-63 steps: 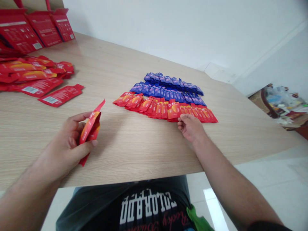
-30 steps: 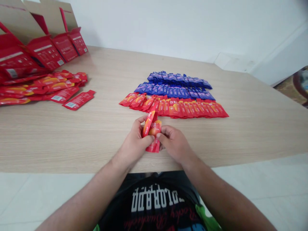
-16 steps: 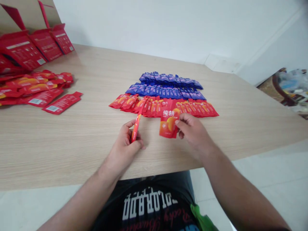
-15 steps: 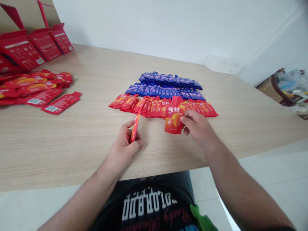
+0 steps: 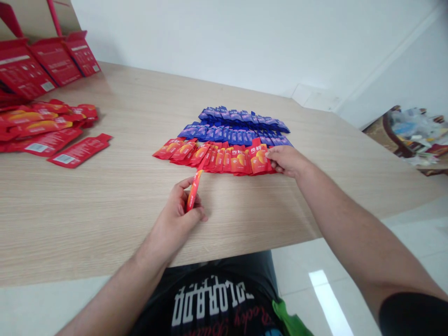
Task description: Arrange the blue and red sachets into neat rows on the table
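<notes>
We look down on a pale wooden surface [image 5: 115, 210] that fills most of the view. At its far left corner stand open red cartons [image 5: 52, 60], and in front of them lies a loose pile of red sachets [image 5: 45, 123], some face down with white labels showing. Near the middle, two overlapping rows of blue sachets [image 5: 238, 126] run left to right, and just in front of them, touching their near edge, lies an overlapping row of red sachets [image 5: 196, 154].

Our right hand [image 5: 289, 161] reaches across to the right end of that red row, palm down. Its thumb and fingers are closed on the right edge of the end sachet [image 5: 259, 157], which lies face up on top of its neighbours, just left of the fingertips.

Our left hand [image 5: 178, 217] rests nearer to us on the bare wood, well apart from the right one. It is curled, with thumb and fingers pinching an upright sachet [image 5: 193, 186], seen edge-on. The sachet's top rises above the fingers and comes close to the red row's near edge.
</notes>
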A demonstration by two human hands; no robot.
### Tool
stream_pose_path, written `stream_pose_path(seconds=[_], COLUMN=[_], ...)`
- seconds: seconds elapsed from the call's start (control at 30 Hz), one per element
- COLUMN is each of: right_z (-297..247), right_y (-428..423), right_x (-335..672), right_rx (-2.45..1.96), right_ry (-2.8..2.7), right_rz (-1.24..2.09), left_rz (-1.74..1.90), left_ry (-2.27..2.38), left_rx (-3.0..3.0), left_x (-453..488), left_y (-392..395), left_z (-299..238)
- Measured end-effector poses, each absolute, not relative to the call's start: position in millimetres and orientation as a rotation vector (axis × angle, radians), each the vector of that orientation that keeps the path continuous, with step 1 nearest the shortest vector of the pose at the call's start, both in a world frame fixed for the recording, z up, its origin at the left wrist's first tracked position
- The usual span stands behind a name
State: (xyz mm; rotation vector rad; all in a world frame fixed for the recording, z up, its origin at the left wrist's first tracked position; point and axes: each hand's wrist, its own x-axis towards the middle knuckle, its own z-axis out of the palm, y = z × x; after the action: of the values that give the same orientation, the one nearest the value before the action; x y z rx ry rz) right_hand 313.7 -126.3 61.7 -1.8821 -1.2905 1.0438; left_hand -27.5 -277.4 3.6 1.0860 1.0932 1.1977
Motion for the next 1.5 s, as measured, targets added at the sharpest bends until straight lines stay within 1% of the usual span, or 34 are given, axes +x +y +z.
stream_pose_path(seconds=[0.3,0.43,0.5,0.57,0.73,0.8,0.87,1.07,1.17,1.27,1.37,1.5], right_z=[54.2,60.1,60.1,55.3,33.4,27.8,24.6,18.0,20.1,34.3,58.0,81.9], right_y=[-122.0,-141.6,-162.6,-191.6,-273.5,-293.6,-301.6,-293.2,-285.8,-266.7,-232.5,-179.4], right_x=[314.8,315.2,309.4,295.9,234.2,211.4,196.6,187.2,198.9,232.7,285.3,347.7], right_rx=[-1.951,-1.845,-1.779,-1.673,-1.37,-1.306,-1.288,-1.305,-1.306,-1.366,-1.429,-1.706], right_ry=[-1.385,-1.397,-1.408,-1.445,-1.522,-1.509,-1.496,-1.414,-1.416,-1.405,-1.332,-1.175], right_rz=[0.837,0.669,0.639,0.725,1.193,1.275,1.267,1.183,1.15,0.965,0.766,0.735], left_rz=[1.198,1.195,1.179,1.148,1.158,1.169,1.14,1.049,1.04,1.041,1.052,1.061], left_ry=[1.102,1.106,1.132,1.176,1.341,1.414,1.471,1.605,1.532,1.389,1.351,1.377], left_rx=[1.132,1.17,1.236,1.33,1.701,1.895,2.043,2.24,2.285,2.282,2.264,2.23], left_x=[-27.0,-28.0,-28.3,-25.9,-4.9,4.4,11.1,17.2,12.6,-0.1,-15.1,-23.3], left_y=[-277.8,-278.6,-278.9,-279.5,-282.5,-284.3,-286.8,-298.0,-303.9,-309.4,-312.9,-312.3], left_z=[3.9,4.4,4.1,4.7,10.7,12.7,13.6,9.9,6.5,2.8,-0.8,-2.3])
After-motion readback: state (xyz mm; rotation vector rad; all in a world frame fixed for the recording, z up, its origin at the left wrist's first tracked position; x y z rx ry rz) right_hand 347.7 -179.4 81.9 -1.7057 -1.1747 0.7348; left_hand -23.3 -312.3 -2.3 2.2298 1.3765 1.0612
